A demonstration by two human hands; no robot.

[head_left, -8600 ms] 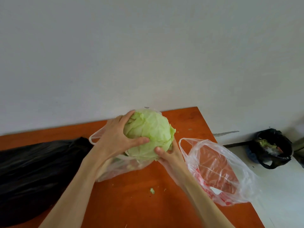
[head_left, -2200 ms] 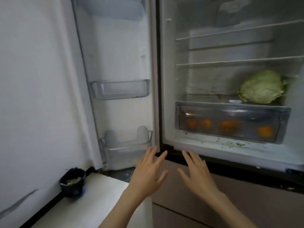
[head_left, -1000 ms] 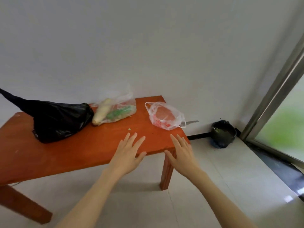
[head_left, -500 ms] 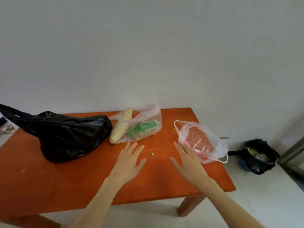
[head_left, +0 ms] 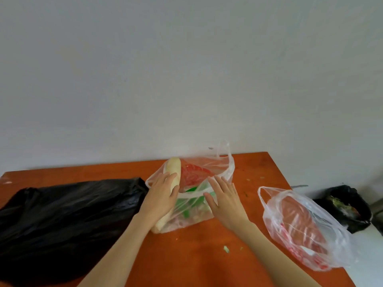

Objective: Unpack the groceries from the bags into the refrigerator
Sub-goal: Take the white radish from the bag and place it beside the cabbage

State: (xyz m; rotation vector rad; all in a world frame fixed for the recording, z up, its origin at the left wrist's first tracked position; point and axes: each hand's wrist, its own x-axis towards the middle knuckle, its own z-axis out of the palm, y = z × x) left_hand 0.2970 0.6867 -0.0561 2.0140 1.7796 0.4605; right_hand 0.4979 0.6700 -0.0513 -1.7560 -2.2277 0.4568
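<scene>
- Plain pale wall (head_left: 186, 69) fills the upper part of the view, rising behind the back edge of an orange-brown tabletop (head_left: 196, 262).
- Black plastic bag (head_left: 62, 214) lies slumped across the left part of the tabletop, reaching its left edge.
- Clear plastic bag with red print (head_left: 207, 175) sits near the middle of the back edge, its mouth open; green items and other produce show blurrily through the film.
- Second clear bag with red print (head_left: 306, 230) lies crumpled at the right edge, well apart from the first.
- Small black bin (head_left: 348, 208) stands on the floor beyond the right edge, with scraps inside.
- White radish (head_left: 173, 172) juts from the left side of the middle bag, its lower end pressed against the film.
- Left hand (head_left: 161, 197) rests on the radish, fingers laid along it and thumb against its side, loosely cupping rather than clamping.
- Right hand (head_left: 224, 195) lies flat, fingers straight, on the bag's plastic.
- Green scraps (head_left: 226, 249) dot the tabletop toward the front.
</scene>
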